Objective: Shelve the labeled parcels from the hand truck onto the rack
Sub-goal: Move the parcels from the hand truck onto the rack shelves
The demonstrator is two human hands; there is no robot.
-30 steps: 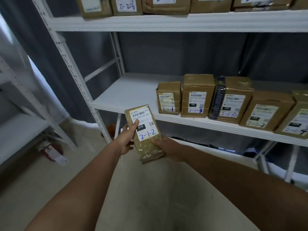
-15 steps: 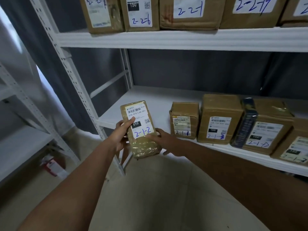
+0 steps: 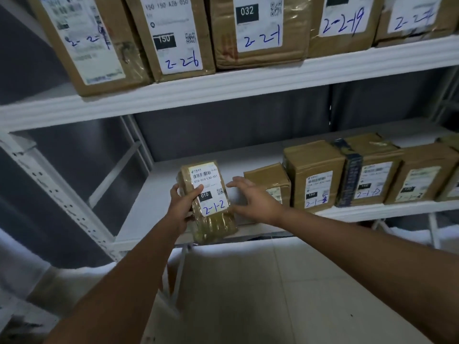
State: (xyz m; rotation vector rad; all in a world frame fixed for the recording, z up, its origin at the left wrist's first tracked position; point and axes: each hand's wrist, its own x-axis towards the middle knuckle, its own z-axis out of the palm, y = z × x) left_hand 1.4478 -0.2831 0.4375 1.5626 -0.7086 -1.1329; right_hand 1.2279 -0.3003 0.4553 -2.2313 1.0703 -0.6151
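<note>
A small brown taped parcel [image 3: 211, 219] with a white label marked 2-1-2 stands at the front edge of the lower white shelf [image 3: 154, 202]. My left hand [image 3: 182, 207] grips its left side, thumb across the label. My right hand [image 3: 250, 201] is spread beside its right edge, thumb touching the parcel's lower right side and fingers reaching behind it. To the right a row of brown parcels starts with a low one [image 3: 270, 180], then a taller one [image 3: 314, 173]. The hand truck is out of view.
The upper shelf [image 3: 248, 85] carries several larger labeled boxes, one marked 2-2-6 [image 3: 171, 36]. A perforated white rack post [image 3: 49, 187] slants at the left. Bare shelf lies left of the held parcel. Pale tiled floor [image 3: 273, 294] is below.
I have come closer to the rack and the parcel has moved from in front of the shelf onto its front edge. My right hand has let go of the parcel's underside and spread out.
</note>
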